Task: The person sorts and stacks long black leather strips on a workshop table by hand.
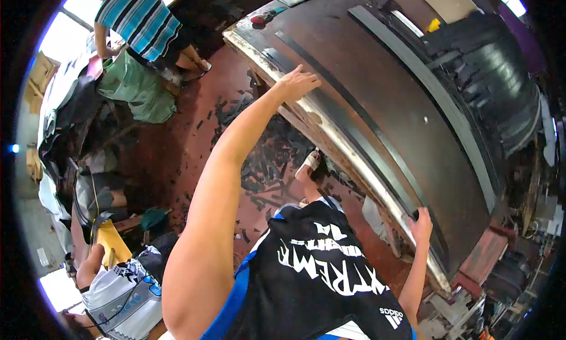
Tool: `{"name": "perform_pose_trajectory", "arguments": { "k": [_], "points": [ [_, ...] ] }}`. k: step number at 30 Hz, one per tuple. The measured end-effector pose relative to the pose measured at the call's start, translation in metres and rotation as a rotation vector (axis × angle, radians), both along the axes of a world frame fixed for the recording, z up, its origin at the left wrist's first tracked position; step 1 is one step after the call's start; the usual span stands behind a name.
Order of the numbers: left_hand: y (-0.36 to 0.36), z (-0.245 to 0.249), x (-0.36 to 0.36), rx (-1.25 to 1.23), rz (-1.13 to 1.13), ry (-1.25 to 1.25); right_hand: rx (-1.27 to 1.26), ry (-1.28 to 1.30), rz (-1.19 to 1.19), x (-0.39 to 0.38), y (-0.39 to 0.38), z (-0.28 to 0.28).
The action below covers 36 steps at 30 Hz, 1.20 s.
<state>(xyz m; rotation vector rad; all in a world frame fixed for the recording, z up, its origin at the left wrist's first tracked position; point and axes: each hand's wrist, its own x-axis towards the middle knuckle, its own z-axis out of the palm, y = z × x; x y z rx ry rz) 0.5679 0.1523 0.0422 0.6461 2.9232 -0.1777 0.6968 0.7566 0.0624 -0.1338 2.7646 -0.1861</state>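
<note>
My left hand rests with its fingers stretched out over a long, flat black strip near the table's front edge. My right hand is at the strip's other end, thumb and fingers bent around it. A second, narrower dark strip lies roughly alongside, farther in on the tabletop. Both strips lie on the large dark brown table, whose pale edge is worn. What the undersides of my fingers touch is hidden.
A long grey bar lies across the table, with a heap of black sheets beyond it. A red-handled tool sits at the far corner. Dark scraps litter the red floor. One person stands by a green sack; another is at lower left.
</note>
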Motion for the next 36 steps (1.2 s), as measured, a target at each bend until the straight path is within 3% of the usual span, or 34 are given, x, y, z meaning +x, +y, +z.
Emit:
{"name": "perform_pose_trajectory", "arguments": {
  "k": [2, 9, 14, 20, 23, 26, 31, 36],
  "points": [
    [-0.016, -0.031, -0.016, 0.025, -0.105, 0.046, -0.018, 0.041, 0.025, 0.001, 0.006, -0.004],
    [-0.028, -0.02, -0.033, 0.076, -0.29, -0.011, -0.041, 0.125, 0.065, 0.002, 0.013, -0.017],
    [-0.031, -0.037, -0.041, 0.219, -0.303, 0.161, 0.046, 0.055, 0.033, 0.002, 0.011, -0.013],
    [-0.033, -0.039, -0.033, 0.263, -0.243, 0.08, -0.002, -0.024, -0.038, -0.007, -0.014, 0.006],
    [-0.034, -0.033, -0.037, 0.269, -0.207, -0.015, 0.021, -0.026, -0.027, -0.018, -0.059, 0.028],
    [-0.043, -0.026, -0.038, 0.347, -0.237, -0.038, -0.135, 0.076, 0.112, -0.034, -0.131, 0.03],
    [-0.129, -0.017, -0.058, 0.301, -0.176, -0.065, -0.078, 0.051, 0.138, -0.065, -0.24, 0.016],
    [-0.186, -0.018, -0.073, 0.363, -0.185, -0.104, 0.052, 0.027, 0.095, -0.08, -0.259, 0.003]
  ]
}}
